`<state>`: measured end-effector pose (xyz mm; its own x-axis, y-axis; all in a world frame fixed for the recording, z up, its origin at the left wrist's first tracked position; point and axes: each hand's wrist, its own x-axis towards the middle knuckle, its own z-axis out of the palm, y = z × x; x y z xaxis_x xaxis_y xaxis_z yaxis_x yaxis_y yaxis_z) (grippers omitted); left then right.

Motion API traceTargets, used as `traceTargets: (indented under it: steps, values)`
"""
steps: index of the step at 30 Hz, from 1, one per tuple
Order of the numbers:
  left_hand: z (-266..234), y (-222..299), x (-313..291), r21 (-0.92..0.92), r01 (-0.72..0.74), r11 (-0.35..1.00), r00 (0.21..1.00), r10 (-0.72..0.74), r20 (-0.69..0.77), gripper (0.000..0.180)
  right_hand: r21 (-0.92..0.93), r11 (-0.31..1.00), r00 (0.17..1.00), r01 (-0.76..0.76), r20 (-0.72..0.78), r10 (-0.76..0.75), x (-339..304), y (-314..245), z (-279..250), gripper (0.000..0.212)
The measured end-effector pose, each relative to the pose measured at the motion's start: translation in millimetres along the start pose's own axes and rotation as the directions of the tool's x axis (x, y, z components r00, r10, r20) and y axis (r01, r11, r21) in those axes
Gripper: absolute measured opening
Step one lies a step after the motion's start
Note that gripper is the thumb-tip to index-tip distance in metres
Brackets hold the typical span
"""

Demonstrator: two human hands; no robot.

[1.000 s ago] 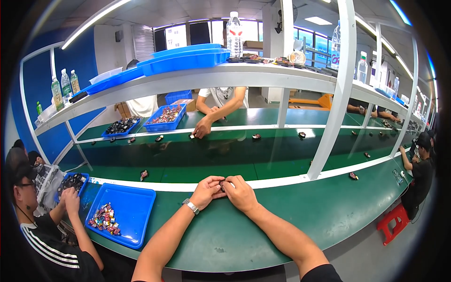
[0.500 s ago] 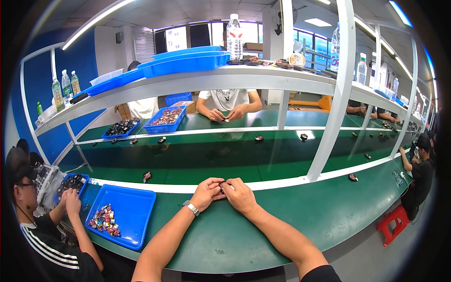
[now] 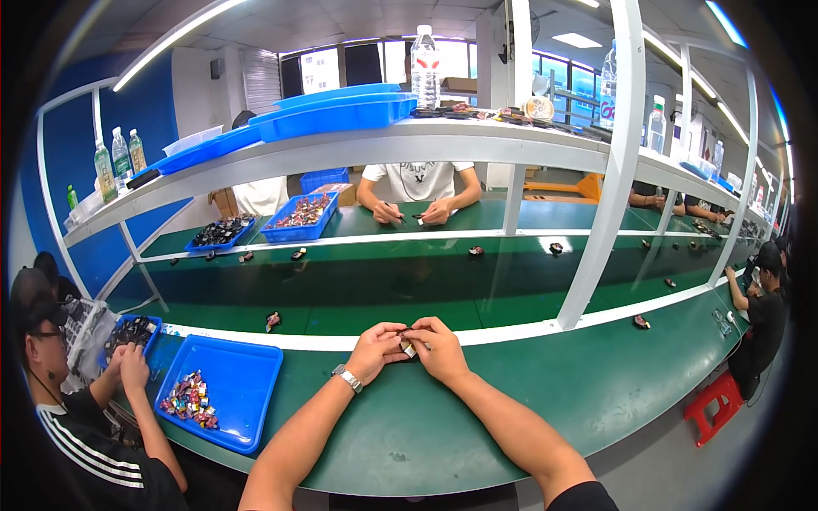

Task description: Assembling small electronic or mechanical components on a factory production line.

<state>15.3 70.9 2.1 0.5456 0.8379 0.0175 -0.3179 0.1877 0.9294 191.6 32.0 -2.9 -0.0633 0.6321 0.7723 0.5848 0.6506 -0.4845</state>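
My left hand point(image 3: 373, 356), with a metal watch at its wrist, and my right hand point(image 3: 438, 353) meet over the near green bench, close to its white edge rail. Between their fingertips they pinch a small dark part with a pale yellow-and-white face point(image 3: 409, 348). Fingers hide most of it, so its exact kind cannot be made out. Left of my forearms lies a shallow blue tray point(image 3: 243, 387) with a heap of small red, yellow and white pieces point(image 3: 191, 400) at its left side.
Small dark-and-red parts, one of them a near-left piece point(image 3: 273, 321), ride on the green belt point(image 3: 383, 294) beyond the rail. A white post point(image 3: 601, 187) rises at right, under a shelf point(image 3: 477, 134). A co-worker point(image 3: 94, 426) sits at left; another point(image 3: 417, 187) works opposite.
Parts on the belt have shifted slightly right. My right fingers have lifted a little, and the part's pale face now shows. The hands of the person opposite have moved apart.
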Motion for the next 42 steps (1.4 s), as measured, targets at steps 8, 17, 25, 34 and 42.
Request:
traceTargets:
  steps: [8, 17, 25, 34, 42]
  values:
    - [6.1, -6.5, 2.1, 0.127, -0.06, 0.99, 0.993, 0.073, -0.098, 0.019, 0.243, 0.91, 0.942, -0.336, 0.078, 0.327, 4.7, -4.4, 0.4, 0.018]
    - [8.8, -8.6, 2.2, 0.24, -0.096, 0.966, 0.986, 0.126, -0.112, 0.016, 0.242, 0.86, 0.893, -0.45, 0.115, 0.435, 4.9, -1.6, 3.9, 0.019]
    - [9.9, -8.2, 1.4, 0.272, -0.105, 0.956, 0.983, 0.142, -0.12, 0.015, 0.289, 0.855, 0.902, -0.431, 0.141, 0.407, 3.6, -1.3, 3.4, 0.02]
    - [11.0, -7.7, 1.6, 0.279, -0.101, 0.955, 0.982, 0.141, -0.129, 0.015, 0.249, 0.867, 0.902, -0.431, 0.121, 0.414, 3.3, -2.1, 4.4, 0.018]
    - [7.4, -9.4, 2.0, 0.266, -0.093, 0.959, 0.985, 0.127, -0.114, 0.016, 0.251, 0.867, 0.902, -0.431, 0.101, 0.419, 3.3, -5.7, 5.7, 0.015]
